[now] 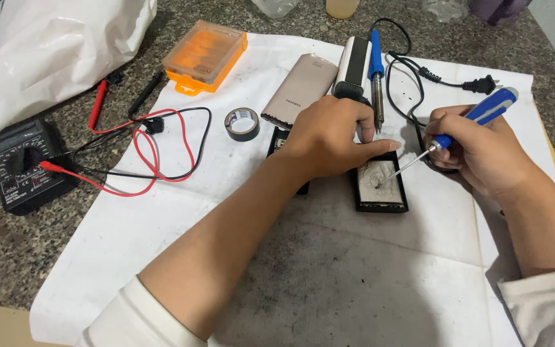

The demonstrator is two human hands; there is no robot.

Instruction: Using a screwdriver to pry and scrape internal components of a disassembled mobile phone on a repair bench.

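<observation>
Black open casing (381, 186), greyish, perhaps dusty inside
</observation>
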